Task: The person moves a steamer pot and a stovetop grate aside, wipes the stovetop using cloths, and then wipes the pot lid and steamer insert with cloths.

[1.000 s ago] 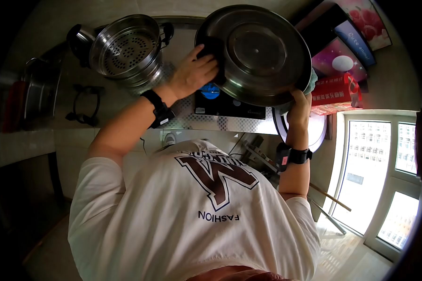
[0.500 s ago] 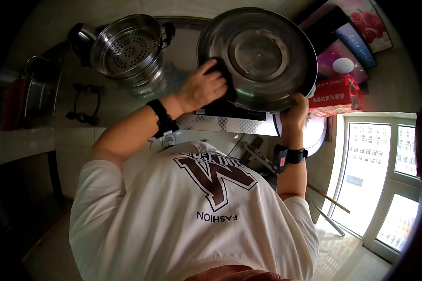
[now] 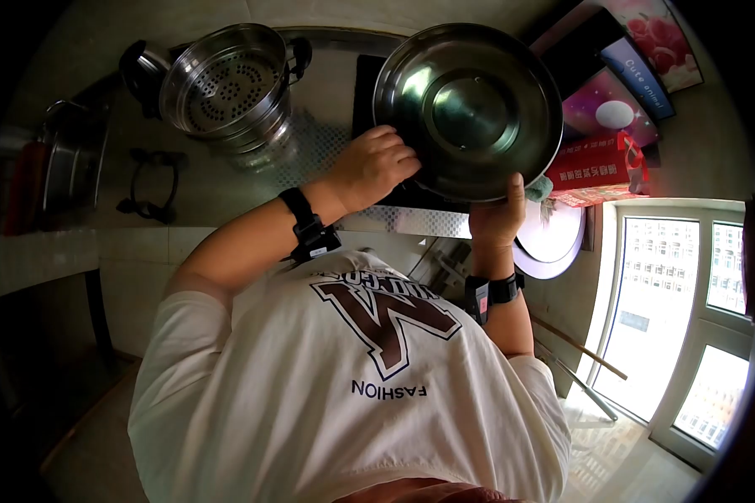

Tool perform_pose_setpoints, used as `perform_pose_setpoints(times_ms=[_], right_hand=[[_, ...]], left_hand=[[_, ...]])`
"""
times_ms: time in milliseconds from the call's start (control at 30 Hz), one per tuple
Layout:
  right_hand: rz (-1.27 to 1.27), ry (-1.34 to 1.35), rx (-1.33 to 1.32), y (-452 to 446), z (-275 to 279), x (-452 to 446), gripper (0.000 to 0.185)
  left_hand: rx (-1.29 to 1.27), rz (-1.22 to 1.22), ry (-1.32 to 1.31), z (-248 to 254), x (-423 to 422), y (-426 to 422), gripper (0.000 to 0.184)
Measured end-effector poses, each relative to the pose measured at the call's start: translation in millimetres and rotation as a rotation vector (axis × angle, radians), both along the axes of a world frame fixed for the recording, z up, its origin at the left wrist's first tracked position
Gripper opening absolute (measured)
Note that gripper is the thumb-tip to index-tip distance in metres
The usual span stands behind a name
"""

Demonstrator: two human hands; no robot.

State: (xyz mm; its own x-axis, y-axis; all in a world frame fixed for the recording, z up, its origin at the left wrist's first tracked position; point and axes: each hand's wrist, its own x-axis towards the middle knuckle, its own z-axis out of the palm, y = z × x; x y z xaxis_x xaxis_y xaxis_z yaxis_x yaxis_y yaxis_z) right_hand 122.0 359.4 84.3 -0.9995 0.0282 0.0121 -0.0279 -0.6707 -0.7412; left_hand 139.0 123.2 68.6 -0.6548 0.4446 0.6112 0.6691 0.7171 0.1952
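Across the upper part of the frame runs the counter, and over its right half the round metal piece is held tilted, its ringed centre facing the camera; whether it is a lid or a shallow pan I cannot tell. It has come a little down and to the right over the last second, and bright green-white reflections now lie across its face. With that shift, more of the black cooktop shows at its left edge. The steamer pot, upper left, and the red bag, right of the piece, sit as they did.

The bigger change is in the hands. The right hand has travelled left along the rim to the lower right of the piece — its thumb lies over the edge, the other fingers mostly out of sight, in what I judge to be a firm hold. The left hand is at the lower left rim, fingers curled narrow; the dark thing beside them earlier is no longer distinct, so I cannot tell what they grip. As I judge it, a different stretch of rim is now in reach. Smallest, a greenish cloth shows just beside the right thumb.
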Motion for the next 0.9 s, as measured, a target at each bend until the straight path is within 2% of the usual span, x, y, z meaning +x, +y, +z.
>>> perform_pose_setpoints(times_ms=[33,67,100,133,167,200,233,267,300,367,400,433,500,567,600,633,733,800,833,900], right_hand=[[0.005,0.018,0.034,-11.4,-2.9,-0.5,0.052],[-0.062,-0.076,0.150,-19.1,-17.0,-2.5,0.043],[-0.064,-0.057,0.173,-34.3,-18.0,0.9,0.036],[-0.098,-0.067,0.201,-35.8,-20.7,-0.2,0.036],[-0.129,-0.073,0.227,-36.5,-24.6,-4.3,0.036],[-0.057,-0.116,0.157,-26.7,-26.4,-12.4,0.035],[0.014,-0.162,0.086,-17.4,-22.0,-18.8,0.035],[-0.122,-0.230,0.039,-14.3,-17.7,-26.2,0.044],[-0.067,-0.231,0.012,-3.5,-5.3,-30.4,0.048],[0.001,-0.156,0.225,36.7,4.9,-46.3,0.049],[0.075,-0.111,0.326,47.1,20.9,-50.6,0.049],[0.147,-0.066,0.427,52.3,34.4,-51.4,0.050],[0.175,-0.039,0.397,46.9,39.4,-50.5,0.049],[0.124,-0.074,0.149,21.6,52.4,-34.4,0.049],[0.148,0.055,0.095,13.1,38.7,-30.2,0.049],[0.026,0.097,0.146,-6.4,31.4,-18.8,0.047],[-0.107,0.096,0.214,-38.9,-1.7,-1.7,0.045],[0.047,-0.118,0.077,-27.6,-9.0,-12.7,0.046],[0.050,-0.152,0.060,-19.8,-7.4,-22.2,0.048],[0.082,-0.153,0.088,-0.1,12.9,-34.8,0.050]], left_hand=[[-0.001,-0.002,0.000,2.7,1.3,13.5,0.014],[0.073,0.000,-0.023,6.3,0.9,31.8,0.016],[0.150,0.002,-0.049,9.4,2.3,48.0,0.019],[0.151,-0.003,-0.050,10.8,5.9,60.9,0.019],[0.257,-0.016,-0.069,10.4,8.4,71.6,0.018],[0.363,-0.028,-0.089,8.0,10.2,76.9,0.018],[0.364,-0.028,-0.092,2.1,11.6,72.5,0.018],[0.227,-0.095,-0.024,-6.5,11.1,59.3,0.019],[0.088,-0.162,0.045,-17.7,9.5,43.3,0.020],[-0.228,-0.090,0.057,-37.5,-1.0,-3.3,0.023],[-0.317,-0.037,0.059,-27.3,-8.8,-27.0,0.021],[-0.331,0.000,0.171,-12.1,-13.5,-41.8,0.021],[-0.273,-0.013,0.147,10.9,-16.4,-46.6,0.020],[-0.204,-0.055,0.207,20.2,-16.8,-28.6,0.004],[-0.101,-0.058,0.258,14.4,-17.4,-13.0,0.005],[-0.036,-0.037,0.171,18.6,-10.0,2.1,0.004],[0.120,0.039,0.047,23.5,7.0,51.5,0.006],[0.314,-0.031,-0.074,15.6,14.7,66.7,0.019],[0.317,-0.030,-0.076,8.6,17.2,61.5,0.019],[-0.015,-0.140,0.070,-10.6,15.8,27.3,0.019]])
